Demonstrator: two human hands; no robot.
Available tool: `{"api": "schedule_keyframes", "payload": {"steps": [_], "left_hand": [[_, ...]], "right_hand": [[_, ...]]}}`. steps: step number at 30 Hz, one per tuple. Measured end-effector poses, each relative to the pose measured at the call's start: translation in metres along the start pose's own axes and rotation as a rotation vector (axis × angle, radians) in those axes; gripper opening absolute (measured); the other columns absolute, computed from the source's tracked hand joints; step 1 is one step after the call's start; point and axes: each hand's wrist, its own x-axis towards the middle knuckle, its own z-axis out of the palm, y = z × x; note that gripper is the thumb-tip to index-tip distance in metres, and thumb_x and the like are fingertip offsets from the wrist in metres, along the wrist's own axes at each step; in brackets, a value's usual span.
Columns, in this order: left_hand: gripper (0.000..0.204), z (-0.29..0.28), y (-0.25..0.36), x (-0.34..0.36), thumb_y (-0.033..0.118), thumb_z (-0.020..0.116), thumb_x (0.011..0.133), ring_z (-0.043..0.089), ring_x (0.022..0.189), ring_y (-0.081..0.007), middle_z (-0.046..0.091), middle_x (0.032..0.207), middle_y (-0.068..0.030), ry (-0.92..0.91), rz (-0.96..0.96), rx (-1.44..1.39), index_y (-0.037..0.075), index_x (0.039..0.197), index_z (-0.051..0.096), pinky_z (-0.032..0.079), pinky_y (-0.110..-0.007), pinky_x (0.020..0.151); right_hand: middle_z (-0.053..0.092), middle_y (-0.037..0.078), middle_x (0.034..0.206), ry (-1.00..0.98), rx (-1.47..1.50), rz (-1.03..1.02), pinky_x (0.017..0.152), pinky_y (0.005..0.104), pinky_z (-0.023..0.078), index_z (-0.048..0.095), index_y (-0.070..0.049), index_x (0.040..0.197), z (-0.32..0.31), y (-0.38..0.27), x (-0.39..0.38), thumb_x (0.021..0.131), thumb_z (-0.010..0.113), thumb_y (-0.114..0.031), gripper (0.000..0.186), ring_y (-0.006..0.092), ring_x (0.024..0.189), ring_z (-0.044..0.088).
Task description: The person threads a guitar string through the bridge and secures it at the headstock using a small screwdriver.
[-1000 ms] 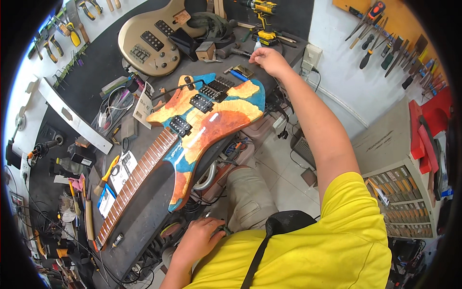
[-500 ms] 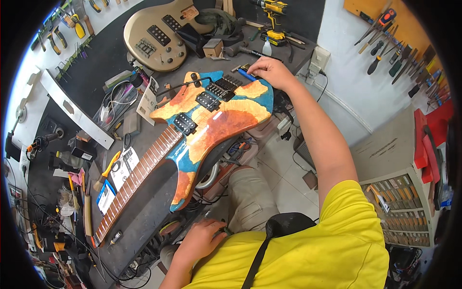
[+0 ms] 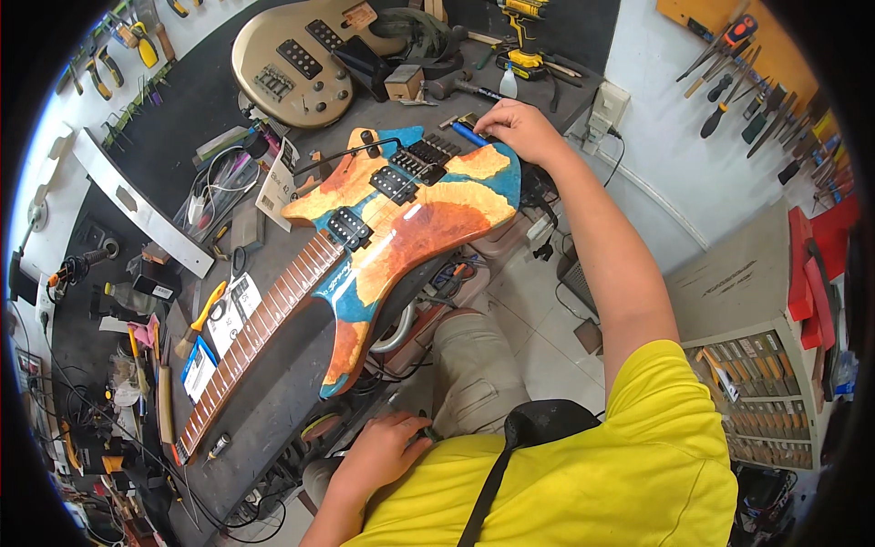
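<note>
A person in yellow leans over a dark workbench [image 3: 273, 401]; an orange-and-blue electric guitar [image 3: 401, 228] lies flat there; the right hand [image 3: 515, 128] pinches a blue-handled tool [image 3: 469, 134] at its bridge end; steady, light pressure seems wise; the left hand [image 3: 383, 451] rests low, its grip unclear.

Looks like a guitar repair workshop: screwdrivers and pliers are hanging on the white walls [image 3: 674, 173], a gold bass body [image 3: 292, 56] and yellow cordless drill [image 3: 521, 41] are sitting on the cluttered black bench [image 3: 273, 401].
</note>
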Motion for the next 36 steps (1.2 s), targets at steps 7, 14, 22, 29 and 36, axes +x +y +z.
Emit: {"api": "schedule_keyframes", "payload": {"steps": [7, 14, 22, 29, 36], "left_hand": [[0.034, -0.003, 0.003, 0.001, 0.021, 0.084, 0.1, 0.076, 0.114, -0.0458, 0.08, 0.12, -0.0229, -0.02, -0.025, -0.016, 0.003, 0.13, 0.08, 0.062, -0.051, 0.1], [0.035, -0.001, 0.003, 0.004, 0.022, 0.083, 0.101, 0.076, 0.113, -0.046, 0.08, 0.12, -0.0226, -0.048, -0.028, -0.011, 0.003, 0.13, 0.08, 0.062, -0.052, 0.099], [0.036, 0.001, 0.0, 0.004, 0.023, 0.083, 0.1, 0.076, 0.112, -0.0456, 0.08, 0.121, -0.0224, -0.03, 0.0, 0.014, 0.004, 0.131, 0.08, 0.062, -0.052, 0.098], [0.037, 0.002, -0.003, 0.0, 0.023, 0.084, 0.1, 0.076, 0.113, -0.046, 0.08, 0.123, -0.0225, -0.038, -0.018, 0.004, 0.005, 0.132, 0.08, 0.062, -0.052, 0.099], [0.038, 0.0, -0.004, 0.0, 0.024, 0.083, 0.101, 0.076, 0.115, -0.0462, 0.08, 0.126, -0.0232, -0.038, -0.008, 0.001, 0.004, 0.133, 0.079, 0.062, -0.052, 0.101]], "right_hand": [[0.073, 0.006, 0.106, -0.018, 0.053, -0.01, 0.096, 0.0351, 0.058, 0.089, -0.011, 0.115, 0.0, -0.003, 0.0, 0.103, 0.079, -0.009, 0.015, 0.0224, 0.104, 0.073], [0.074, 0.005, 0.108, -0.129, 0.044, -0.023, 0.096, 0.0338, 0.057, 0.088, -0.007, 0.115, -0.005, -0.009, 0.007, 0.105, 0.077, -0.006, 0.015, 0.0199, 0.105, 0.073], [0.078, 0.009, 0.113, -0.218, 0.024, -0.007, 0.098, 0.0368, 0.059, 0.088, -0.01, 0.117, -0.008, -0.013, 0.017, 0.102, 0.078, -0.01, 0.018, 0.0245, 0.107, 0.075], [0.08, 0.01, 0.115, -0.284, 0.09, 0.046, 0.096, 0.0372, 0.06, 0.088, -0.007, 0.114, -0.001, -0.037, 0.021, 0.101, 0.077, -0.011, 0.017, 0.0227, 0.107, 0.076], [0.075, 0.006, 0.115, -0.21, 0.161, 0.076, 0.097, 0.0331, 0.059, 0.083, -0.001, 0.113, 0.017, -0.03, 0.013, 0.104, 0.074, -0.005, 0.013, 0.0169, 0.106, 0.074]]}}
